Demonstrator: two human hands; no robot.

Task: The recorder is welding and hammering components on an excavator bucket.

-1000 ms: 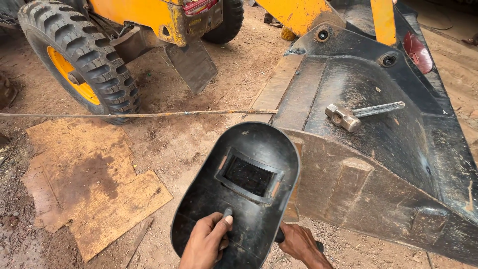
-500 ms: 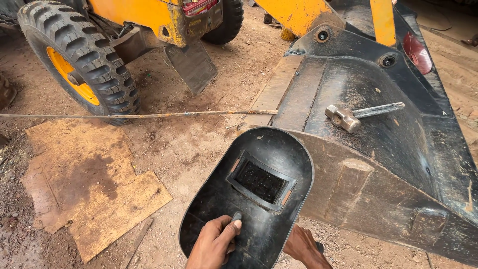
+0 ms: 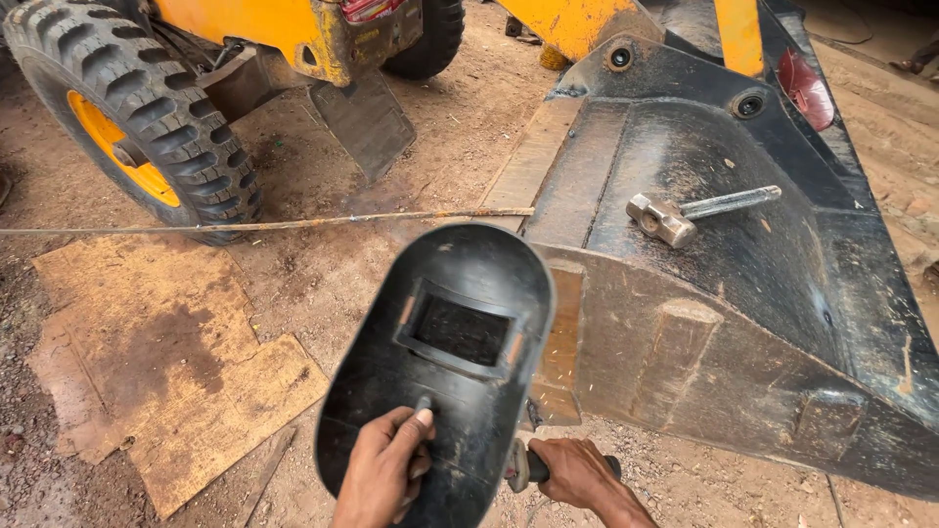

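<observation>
Left hand (image 3: 386, 469) holds a black hand-held welding shield (image 3: 440, 367) by the grip on its inner face, fingers (image 3: 416, 430) closed around the handle; the shield is raised, tilted to the right, its dark rectangular window facing up toward the camera. Shield sits low in the middle of the view, overlapping the near left corner of the loader bucket (image 3: 743, 342). Right hand (image 3: 577, 469) is just beside the shield's lower edge, fingers wrapped shut on a dark-handled tool (image 3: 533, 467); the working end is hidden behind the shield, so the kind of tool cannot be told. Bucket rests on the dirt ground (image 3: 323, 274), worn steel with rusty patches along the front lip. Inside it lies a hammer (image 3: 685, 215), metal head to the left, shaft pointing right. A thin rusty rod (image 3: 264, 225) runs across the ground from the left edge to the bucket. Flat stained boards (image 3: 156, 362) lie at left. Behind them, a machine's knobby tyre with yellow rim (image 3: 147, 117).
</observation>
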